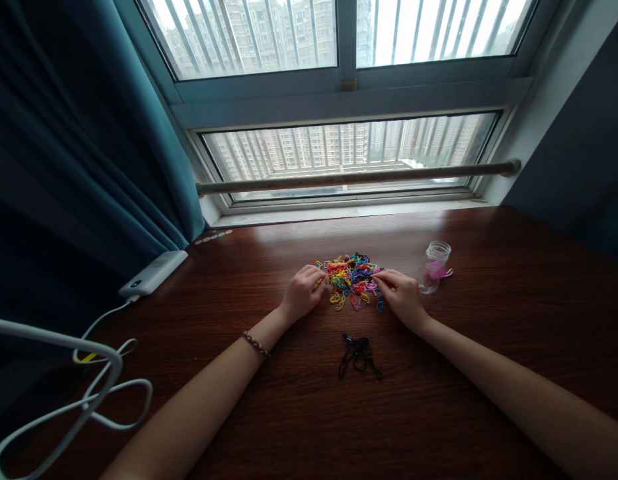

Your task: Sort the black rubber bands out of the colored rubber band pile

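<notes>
A heap of small, thin, coloured loops (349,275), which look like elastic hair bands, lies on the brown table. At its left edge is my left hand (303,292), thumb and fingers pinched together against the loops. My right hand (399,297) reaches in from the right side, also in a pinch at the edge of the heap. Whatever either pinch holds is too small to make out. Closer to me, a separate small pile of black loops (359,355) rests between my forearms.
A clear jar (433,279) with a pink ribbon stands just beyond my right hand. At the left, a white power-bank-like device (153,273) has a white cable (101,327) plugged in. Behind the wooden table (469,387) are a window and a blue curtain (153,167).
</notes>
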Motion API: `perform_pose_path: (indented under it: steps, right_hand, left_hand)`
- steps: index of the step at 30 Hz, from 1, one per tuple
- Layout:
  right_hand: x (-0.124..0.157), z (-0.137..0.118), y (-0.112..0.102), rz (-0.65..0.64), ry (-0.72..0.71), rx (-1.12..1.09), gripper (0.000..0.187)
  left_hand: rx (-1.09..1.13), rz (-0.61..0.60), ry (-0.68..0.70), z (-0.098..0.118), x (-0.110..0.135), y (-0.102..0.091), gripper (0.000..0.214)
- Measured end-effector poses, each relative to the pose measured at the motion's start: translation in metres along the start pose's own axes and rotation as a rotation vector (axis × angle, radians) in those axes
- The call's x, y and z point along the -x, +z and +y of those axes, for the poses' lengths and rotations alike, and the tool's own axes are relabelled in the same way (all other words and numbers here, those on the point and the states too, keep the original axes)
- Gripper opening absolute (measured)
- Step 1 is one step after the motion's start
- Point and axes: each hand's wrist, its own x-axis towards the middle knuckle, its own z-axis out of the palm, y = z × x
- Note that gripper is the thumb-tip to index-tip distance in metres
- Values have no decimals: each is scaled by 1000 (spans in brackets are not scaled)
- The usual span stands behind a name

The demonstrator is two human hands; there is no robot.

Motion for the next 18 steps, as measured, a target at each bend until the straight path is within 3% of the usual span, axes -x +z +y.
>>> perform_pose_path:
  steps: [12,18]
  right_hand:
    - [2,1,3,-65,160,-48,18]
    - [1,0,2,-37,76,35,18]
  left_hand:
    - [2,-22,21,-1,0,0,12]
    - [6,-9,40,-2,0,1,11]
